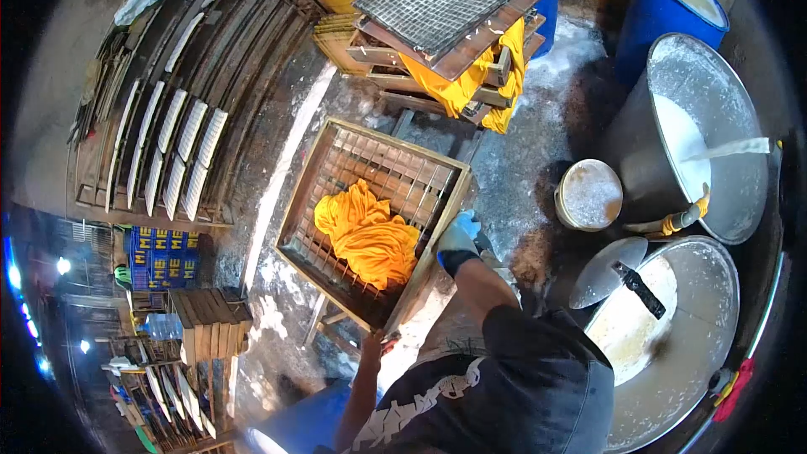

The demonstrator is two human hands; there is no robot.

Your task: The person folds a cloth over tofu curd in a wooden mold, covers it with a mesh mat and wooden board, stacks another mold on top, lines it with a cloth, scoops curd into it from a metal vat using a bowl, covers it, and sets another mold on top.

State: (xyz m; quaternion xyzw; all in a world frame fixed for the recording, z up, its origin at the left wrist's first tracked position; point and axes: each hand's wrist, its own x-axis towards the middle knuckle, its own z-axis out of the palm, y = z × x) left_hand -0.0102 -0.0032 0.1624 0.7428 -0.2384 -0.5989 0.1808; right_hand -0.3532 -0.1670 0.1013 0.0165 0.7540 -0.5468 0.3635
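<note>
In front of me is a shallow wooden frame box (313, 170) with a grid of bars over its slatted base. A bunched yellow-orange cloth (366, 235) lies folded over itself in its middle. My left hand (375, 343) grips the box at its near corner; a small red spot shows by the fingers. In a light blue and grey glove, my right hand (458, 234) is closed at the box's right side rim, with the fingertips partly hidden. The box stands raised on a wooden stand (318, 318).
Stacked frames with yellow cloth under a mesh panel (450, 0) stand ahead. To the right are a white-lidded bucket (590, 195), large metal vats (740, 118) with white liquid and a blue barrel (626, 34). Racks with white trays (181, 147) and blue crates (164, 256) line the left.
</note>
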